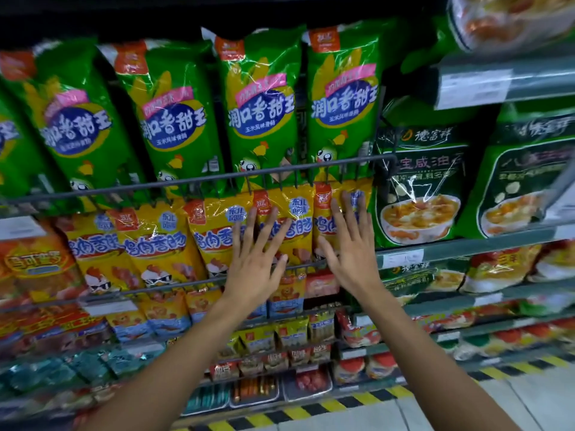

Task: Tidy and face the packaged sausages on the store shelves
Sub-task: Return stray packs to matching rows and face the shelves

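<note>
Pressing flat, your left hand (253,262) and right hand (348,244) held nothing, fingers spread on the yellow sausage packs (295,231). A hard push risked tipping them backward behind the wire rail (193,181).

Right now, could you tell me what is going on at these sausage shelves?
A person is facing up the yellow sausage packs on the second shelf. Both hands are open with fingers spread: the left hand lies flat against the packs near the right end of the row, and the right hand presses on the rightmost pack. Neither hand grips anything. The green sausage packs above stand upright behind a wire rail. Dark green soup packs sit to the right.
</note>
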The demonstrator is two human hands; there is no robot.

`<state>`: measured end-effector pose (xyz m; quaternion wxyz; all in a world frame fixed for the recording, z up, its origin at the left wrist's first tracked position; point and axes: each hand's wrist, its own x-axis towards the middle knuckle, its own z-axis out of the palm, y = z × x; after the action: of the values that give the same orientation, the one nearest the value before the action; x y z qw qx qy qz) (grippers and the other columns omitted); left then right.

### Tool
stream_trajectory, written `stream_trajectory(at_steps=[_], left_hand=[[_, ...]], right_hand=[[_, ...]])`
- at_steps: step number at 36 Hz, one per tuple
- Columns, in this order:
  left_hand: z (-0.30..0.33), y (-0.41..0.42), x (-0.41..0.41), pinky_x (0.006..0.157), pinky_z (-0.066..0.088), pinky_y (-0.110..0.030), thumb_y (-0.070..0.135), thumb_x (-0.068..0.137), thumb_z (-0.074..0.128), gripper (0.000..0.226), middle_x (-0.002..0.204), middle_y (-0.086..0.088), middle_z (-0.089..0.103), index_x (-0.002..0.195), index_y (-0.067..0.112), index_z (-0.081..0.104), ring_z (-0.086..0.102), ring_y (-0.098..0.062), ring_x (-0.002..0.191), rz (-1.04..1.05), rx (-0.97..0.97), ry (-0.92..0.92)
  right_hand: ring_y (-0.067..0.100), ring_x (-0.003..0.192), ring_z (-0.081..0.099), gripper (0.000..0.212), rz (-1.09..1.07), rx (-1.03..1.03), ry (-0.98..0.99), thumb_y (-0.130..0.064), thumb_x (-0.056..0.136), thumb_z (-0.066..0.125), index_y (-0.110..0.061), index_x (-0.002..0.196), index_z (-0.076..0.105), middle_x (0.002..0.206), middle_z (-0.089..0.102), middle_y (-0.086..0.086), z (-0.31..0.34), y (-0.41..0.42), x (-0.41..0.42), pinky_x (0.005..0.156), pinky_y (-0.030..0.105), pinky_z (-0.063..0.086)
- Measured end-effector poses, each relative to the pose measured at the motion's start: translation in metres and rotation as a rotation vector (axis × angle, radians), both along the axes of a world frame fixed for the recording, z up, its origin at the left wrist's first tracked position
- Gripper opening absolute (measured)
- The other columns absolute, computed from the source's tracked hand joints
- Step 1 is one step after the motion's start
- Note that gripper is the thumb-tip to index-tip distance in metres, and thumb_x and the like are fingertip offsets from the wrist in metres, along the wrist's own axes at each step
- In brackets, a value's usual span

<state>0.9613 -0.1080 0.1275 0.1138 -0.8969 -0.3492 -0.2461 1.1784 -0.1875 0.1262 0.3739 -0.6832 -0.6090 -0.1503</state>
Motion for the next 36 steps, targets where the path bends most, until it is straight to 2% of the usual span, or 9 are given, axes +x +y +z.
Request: stream_trajectory(at_steps=[8,16,19,23,25,27,29,31,36], left_hand=[[0.001,0.004,-0.005,0.127,-0.005,-0.06,0.048,0.106,0.041,0.071,0.175,0.001,-0.003,0.167,0.032,0.008,-0.009,-0.035,0.16,-0.035,0.0,0.024],[-0.014,-0.02,-0.029,0.129,0.002,-0.057,0.028,0.107,0.05,0.063,0.174,-0.002,0.012,0.165,0.021,0.025,0.003,-0.032,0.161,-0.173,-0.093,-0.184],[-0.041,-0.037,-0.046,0.13,0.009,-0.053,0.026,0.106,0.053,0.062,0.173,-0.001,0.017,0.163,0.02,0.03,0.01,-0.031,0.16,-0.159,-0.151,-0.208],[-0.084,-0.064,-0.066,0.126,0.024,-0.041,0.021,0.106,0.055,0.063,0.172,0.006,0.013,0.163,0.024,0.029,0.019,-0.022,0.158,-0.15,-0.414,-0.199],[-0.102,-0.073,-0.071,0.104,0.047,-0.024,0.021,0.105,0.057,0.066,0.17,0.011,0.011,0.162,0.035,0.026,0.042,-0.013,0.145,-0.123,-0.624,-0.199],[-0.114,-0.077,-0.069,0.086,0.052,-0.019,0.019,0.105,0.057,0.069,0.168,0.015,0.015,0.157,0.048,0.021,0.054,-0.002,0.128,-0.069,-0.842,-0.226],[-0.125,-0.076,-0.064,0.104,0.051,-0.038,0.014,0.105,0.057,0.068,0.165,0.013,0.027,0.157,0.044,0.024,0.043,-0.007,0.144,-0.006,-1.005,-0.279],[-0.133,-0.073,-0.056,0.112,0.047,-0.045,0.01,0.104,0.059,0.064,0.162,0.007,0.037,0.159,0.031,0.031,0.038,-0.014,0.149,0.055,-1.092,-0.361],[-0.147,-0.059,-0.038,0.112,0.04,-0.027,0.01,0.103,0.062,0.064,0.158,0.002,0.045,0.16,0.02,0.035,0.044,-0.016,0.145,0.224,-1.245,-0.531]], right_hand=[[0.031,0.16,-0.005,0.072,0.117,0.017,0.053,-0.033,0.107,0.056,-0.018,0.165,0.016,0.174,0.007,0.003,0.003,-0.007,0.008,0.125,0.062,0.014],[0.019,0.155,0.026,0.062,0.157,0.134,0.362,-0.016,0.104,0.061,-0.022,0.16,0.033,0.167,0.029,-0.007,-0.035,-0.046,-0.003,0.124,0.042,0.03],[0.015,0.149,0.037,0.051,0.131,0.101,0.468,-0.018,0.105,0.059,-0.021,0.154,0.043,0.159,0.04,-0.009,-0.062,-0.063,-0.016,0.12,0.042,0.038],[0.006,0.134,0.052,0.044,0.161,-0.037,0.583,-0.015,0.103,0.062,-0.027,0.144,0.053,0.143,0.054,-0.018,-0.091,-0.077,-0.033,0.109,0.037,0.048],[0.002,0.123,0.059,0.04,0.188,-0.114,0.682,-0.015,0.103,0.062,-0.034,0.138,0.055,0.132,0.06,-0.025,-0.101,-0.08,-0.04,0.103,0.031,0.052],[0.006,0.119,0.064,0.035,0.192,-0.186,0.791,-0.013,0.102,0.063,-0.03,0.133,0.06,0.126,0.068,-0.013,-0.112,-0.078,-0.042,0.102,0.036,0.053],[0.009,0.116,0.066,0.032,0.196,-0.286,0.873,-0.013,0.102,0.063,-0.022,0.132,0.063,0.123,0.071,-0.007,-0.122,-0.071,-0.042,0.102,0.04,0.054],[0.011,0.116,0.065,0.035,0.223,-0.411,0.912,-0.014,0.102,0.063,-0.02,0.136,0.059,0.125,0.068,-0.004,-0.13,-0.062,-0.039,0.103,0.041,0.053],[0.022,0.126,0.058,0.05,0.2,-0.619,0.912,-0.018,0.101,0.066,-0.011,0.147,0.047,0.137,0.059,0.004,-0.143,-0.033,-0.037,0.108,0.043,0.048]])
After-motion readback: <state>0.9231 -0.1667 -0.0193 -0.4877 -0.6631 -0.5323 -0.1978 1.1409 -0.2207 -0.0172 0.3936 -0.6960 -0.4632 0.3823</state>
